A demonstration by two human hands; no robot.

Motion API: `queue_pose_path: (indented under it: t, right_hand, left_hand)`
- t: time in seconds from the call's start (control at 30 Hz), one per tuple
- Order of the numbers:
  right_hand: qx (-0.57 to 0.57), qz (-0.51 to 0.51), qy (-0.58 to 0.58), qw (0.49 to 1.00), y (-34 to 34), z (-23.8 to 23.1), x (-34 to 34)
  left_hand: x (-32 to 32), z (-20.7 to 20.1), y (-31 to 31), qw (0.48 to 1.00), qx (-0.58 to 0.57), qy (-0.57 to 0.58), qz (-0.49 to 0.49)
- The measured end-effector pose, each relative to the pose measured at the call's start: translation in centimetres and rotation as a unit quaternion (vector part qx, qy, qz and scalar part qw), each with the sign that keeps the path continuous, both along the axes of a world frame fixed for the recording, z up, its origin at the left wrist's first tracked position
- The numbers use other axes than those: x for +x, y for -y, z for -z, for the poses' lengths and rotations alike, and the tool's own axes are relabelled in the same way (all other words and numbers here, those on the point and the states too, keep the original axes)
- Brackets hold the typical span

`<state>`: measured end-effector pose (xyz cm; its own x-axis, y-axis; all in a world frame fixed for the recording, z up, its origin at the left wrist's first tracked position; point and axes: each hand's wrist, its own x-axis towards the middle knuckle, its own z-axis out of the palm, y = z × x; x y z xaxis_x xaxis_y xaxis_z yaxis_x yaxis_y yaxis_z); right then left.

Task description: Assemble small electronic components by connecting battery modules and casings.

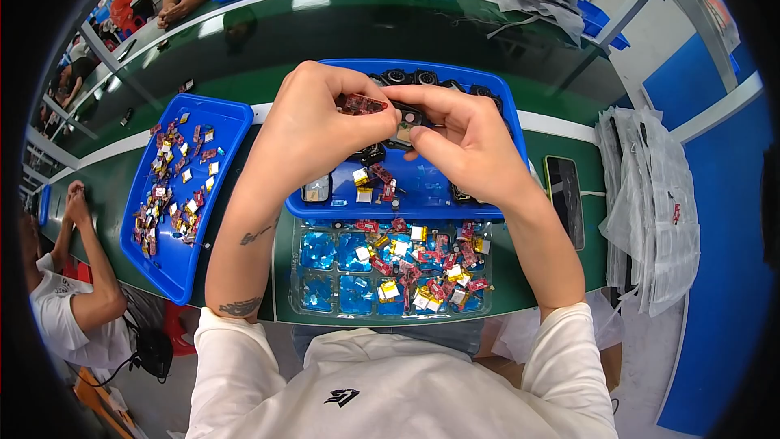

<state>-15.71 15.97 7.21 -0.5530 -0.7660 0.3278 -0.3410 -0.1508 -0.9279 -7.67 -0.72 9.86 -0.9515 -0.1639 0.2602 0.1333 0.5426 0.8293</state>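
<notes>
Both hands are raised over a blue tray (510,106), close together. Between the thumb and bent fingers of my left hand (321,118) is a small red circuit board (363,104). My right hand (471,142) pinches a small dark device housing (406,126) with thumb and forefinger, its inner parts facing up. The left thumb tip meets the housing's near side; my fingers hide much of both parts. Under and beyond my hands, the tray holds black round-faced housings (396,77), plus several red boards with silver-and-yellow battery cells (363,195) at its near side.
A clear compartment tray (296,309) of boards and cells sits nearest me. Left stands another blue tray (236,114) of similar parts. A phone (565,195) and stacked translucent sleeves (650,195) are at right. Other people (69,301) sit at left and across the green table (268,49).
</notes>
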Motion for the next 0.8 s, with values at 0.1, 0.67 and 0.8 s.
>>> queue_pose_path:
  t: [0.1,0.67,0.8]
  right_hand:
    - [0.007,0.011,-0.017,1.000,0.0,0.1,-0.1]
    - [-0.064,0.154,-0.063,0.984,0.6,0.9,-0.5]
    - [-0.066,0.169,-0.095,0.979,0.6,0.6,-0.1]
  left_hand:
    - [0.0,-0.1,-0.1,1.000,-0.003,0.002,-0.012]
    - [0.2,0.0,-1.5,0.995,0.049,-0.073,-0.044]
    - [0.4,-0.4,-1.3,0.997,0.036,-0.057,-0.043]
